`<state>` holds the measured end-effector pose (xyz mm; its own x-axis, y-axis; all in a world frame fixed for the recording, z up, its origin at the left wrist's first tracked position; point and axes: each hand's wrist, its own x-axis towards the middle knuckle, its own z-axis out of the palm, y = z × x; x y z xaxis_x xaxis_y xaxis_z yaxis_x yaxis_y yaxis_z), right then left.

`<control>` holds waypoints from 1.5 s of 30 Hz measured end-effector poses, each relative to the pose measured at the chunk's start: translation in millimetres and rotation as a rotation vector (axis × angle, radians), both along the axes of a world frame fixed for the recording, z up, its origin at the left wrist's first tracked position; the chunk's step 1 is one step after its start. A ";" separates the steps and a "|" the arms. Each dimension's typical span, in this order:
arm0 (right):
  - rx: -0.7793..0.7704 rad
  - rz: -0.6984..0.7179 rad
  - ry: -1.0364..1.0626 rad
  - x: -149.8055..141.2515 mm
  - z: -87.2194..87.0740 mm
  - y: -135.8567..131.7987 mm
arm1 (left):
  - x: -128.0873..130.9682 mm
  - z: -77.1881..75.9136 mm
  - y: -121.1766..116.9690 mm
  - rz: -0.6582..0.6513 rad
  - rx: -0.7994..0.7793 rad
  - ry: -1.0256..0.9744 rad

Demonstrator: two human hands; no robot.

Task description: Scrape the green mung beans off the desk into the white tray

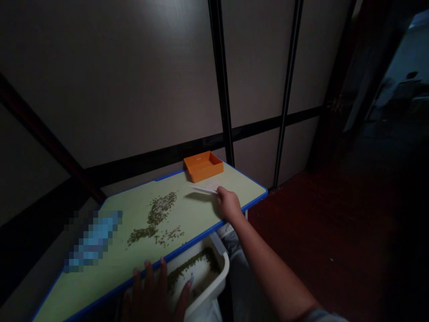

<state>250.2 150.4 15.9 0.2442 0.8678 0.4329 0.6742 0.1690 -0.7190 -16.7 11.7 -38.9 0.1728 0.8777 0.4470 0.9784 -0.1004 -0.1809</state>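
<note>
My right hand (229, 203) rests on the pale green table (110, 268) near its right end, closed on a thin white stick-like tool (203, 189) that points left. Small green beans (157, 219) lie scattered across the middle of the tabletop. My left hand (154, 293) lies at the table's near edge, fingers spread, holding the rim of a white container (214, 281) below the edge. That container has green beans inside. An orange tray (203, 166) stands at the far edge, just beyond my right hand.
The table has a blue rim and stands against a grey panelled wall with dark strips. A blurred blue patch covers part of the tabletop at the left. Dark red floor stretches to the right. The room is dim.
</note>
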 end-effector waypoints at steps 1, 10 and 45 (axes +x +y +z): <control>0.019 -0.006 0.032 1.6 -1.5 0.6 | 3.5 0.4 -1.4 -0.002 0.033 0.011; 0.144 0.254 0.326 12.1 -13.0 6.0 | 16.1 3.8 -7.8 -0.036 0.199 0.046; -0.006 0.584 0.500 9.6 -12.2 4.3 | 22.1 7.8 -17.7 0.016 0.087 -0.008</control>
